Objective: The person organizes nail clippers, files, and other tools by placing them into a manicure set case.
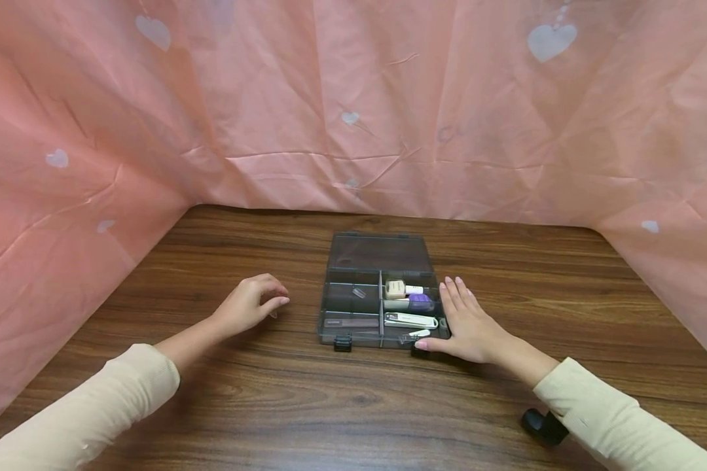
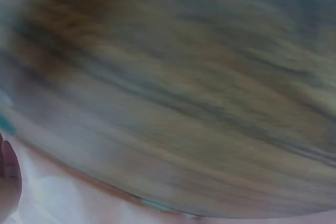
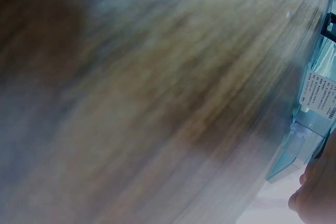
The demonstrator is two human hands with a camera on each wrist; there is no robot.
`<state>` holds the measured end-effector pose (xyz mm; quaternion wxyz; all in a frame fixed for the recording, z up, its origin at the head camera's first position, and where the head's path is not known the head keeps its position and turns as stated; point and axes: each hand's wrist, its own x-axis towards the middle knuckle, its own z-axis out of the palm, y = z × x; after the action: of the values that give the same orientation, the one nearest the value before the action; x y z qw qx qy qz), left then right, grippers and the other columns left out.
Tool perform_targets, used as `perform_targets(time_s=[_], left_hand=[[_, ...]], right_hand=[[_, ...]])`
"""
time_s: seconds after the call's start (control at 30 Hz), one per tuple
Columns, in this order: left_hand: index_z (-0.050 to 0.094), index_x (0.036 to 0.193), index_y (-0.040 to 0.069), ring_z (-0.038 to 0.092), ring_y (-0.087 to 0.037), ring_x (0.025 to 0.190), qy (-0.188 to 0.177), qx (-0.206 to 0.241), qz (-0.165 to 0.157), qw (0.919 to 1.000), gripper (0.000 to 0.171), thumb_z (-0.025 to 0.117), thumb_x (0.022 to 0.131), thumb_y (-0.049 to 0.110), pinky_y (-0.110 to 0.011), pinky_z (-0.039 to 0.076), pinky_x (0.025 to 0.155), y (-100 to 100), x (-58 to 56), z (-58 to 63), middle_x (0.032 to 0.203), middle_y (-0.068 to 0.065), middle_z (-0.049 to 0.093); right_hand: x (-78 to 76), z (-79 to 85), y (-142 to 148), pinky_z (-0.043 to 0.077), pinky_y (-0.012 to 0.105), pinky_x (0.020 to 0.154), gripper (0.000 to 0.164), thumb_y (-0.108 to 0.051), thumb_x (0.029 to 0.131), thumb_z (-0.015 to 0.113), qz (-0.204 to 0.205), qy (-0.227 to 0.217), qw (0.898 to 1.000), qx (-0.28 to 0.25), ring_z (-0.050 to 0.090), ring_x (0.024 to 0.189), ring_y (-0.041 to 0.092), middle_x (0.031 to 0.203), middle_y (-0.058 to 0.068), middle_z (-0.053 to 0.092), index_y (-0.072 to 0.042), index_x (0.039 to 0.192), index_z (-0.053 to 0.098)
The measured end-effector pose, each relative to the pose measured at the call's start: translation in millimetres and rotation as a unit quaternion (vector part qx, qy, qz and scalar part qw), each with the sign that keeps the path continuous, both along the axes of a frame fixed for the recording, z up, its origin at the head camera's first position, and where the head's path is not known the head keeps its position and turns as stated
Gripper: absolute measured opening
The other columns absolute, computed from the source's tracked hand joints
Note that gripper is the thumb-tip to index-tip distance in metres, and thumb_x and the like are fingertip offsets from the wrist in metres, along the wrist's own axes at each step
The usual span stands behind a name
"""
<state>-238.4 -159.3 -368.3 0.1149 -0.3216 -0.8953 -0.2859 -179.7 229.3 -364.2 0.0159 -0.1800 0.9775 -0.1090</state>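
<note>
A clear grey compartment box (image 1: 353, 299) lies on the table with its lid (image 1: 380, 252) folded back. My right hand (image 1: 477, 330) rests against its right side, fingers straight and thumb at the front right latch. To the left of the box hovers my left hand (image 1: 250, 302), fingers loosely curled and thumb apart from the index finger. Inside the box are a beige nail polish bottle (image 1: 395, 289), a purple-labelled bottle (image 1: 421, 301), a white nail clipper (image 1: 411, 320), a dark flat strip (image 1: 350, 322) and a small clear piece (image 1: 359, 292).
The wooden table (image 1: 306, 405) reaches back to a pink curtain (image 1: 377, 131) on three sides. A black object (image 1: 543, 426) lies beside the right sleeve. One front latch (image 1: 342, 343) juts out from the box. In the right wrist view a white label (image 3: 318, 94) shows on the box.
</note>
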Motion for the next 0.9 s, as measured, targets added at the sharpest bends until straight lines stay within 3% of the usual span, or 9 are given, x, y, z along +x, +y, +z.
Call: perform_targets(time_s=[0.27, 0.43, 0.67, 0.9], left_hand=[[0.069, 0.094, 0.002, 0.063, -0.019, 0.083, -0.018, 0.003, -0.039, 0.9991, 0.015, 0.066, 0.085, 0.014, -0.033, 0.051, 0.069, -19.4, 2.4, -9.2, 0.089, -0.007, 0.066], [0.069, 0.095, 0.001, 0.062, -0.026, 0.09, -0.046, -0.019, -0.025, 0.9984, 0.016, 0.068, 0.081, 0.007, -0.039, 0.052, 0.075, -25.4, 1.8, -12.9, 0.093, -0.008, 0.065], [0.07, 0.092, 0.003, 0.06, -0.021, 0.087, -0.057, -0.031, -0.008, 0.9978, 0.014, 0.07, 0.078, 0.002, -0.028, 0.05, 0.072, -28.2, 1.0, -15.5, 0.091, -0.006, 0.063], [0.069, 0.086, 0.005, 0.058, -0.018, 0.085, -0.056, -0.033, -0.001, 0.9979, 0.008, 0.07, 0.078, 0.003, -0.026, 0.049, 0.069, -27.7, 0.7, -16.8, 0.089, -0.006, 0.062]], right_hand=[[-0.6, -0.4, 0.2, 0.014, 0.059, 0.111, 0.114, -0.068, 0.076, 0.057, 0.0, -0.005, 1.0, -0.001, 0.002, 0.14, 0.047, 0.15, 0.033, 0.007, 0.014, 0.142, 0.014], [-0.7, 0.7, -0.4, 0.014, 0.059, 0.111, 0.115, -0.068, 0.075, 0.057, 0.001, -0.004, 1.0, 0.0, 0.002, 0.14, 0.047, 0.15, 0.034, 0.007, 0.014, 0.142, 0.014], [-0.6, 1.7, 0.1, 0.014, 0.059, 0.111, 0.114, -0.068, 0.075, 0.058, 0.001, -0.006, 1.0, 0.001, 0.002, 0.14, 0.047, 0.15, 0.034, 0.007, 0.014, 0.142, 0.014], [0.0, 1.1, 0.9, 0.014, 0.059, 0.111, 0.114, -0.068, 0.076, 0.057, 0.0, -0.008, 1.0, 0.0, 0.002, 0.14, 0.047, 0.15, 0.033, 0.007, 0.014, 0.142, 0.014]])
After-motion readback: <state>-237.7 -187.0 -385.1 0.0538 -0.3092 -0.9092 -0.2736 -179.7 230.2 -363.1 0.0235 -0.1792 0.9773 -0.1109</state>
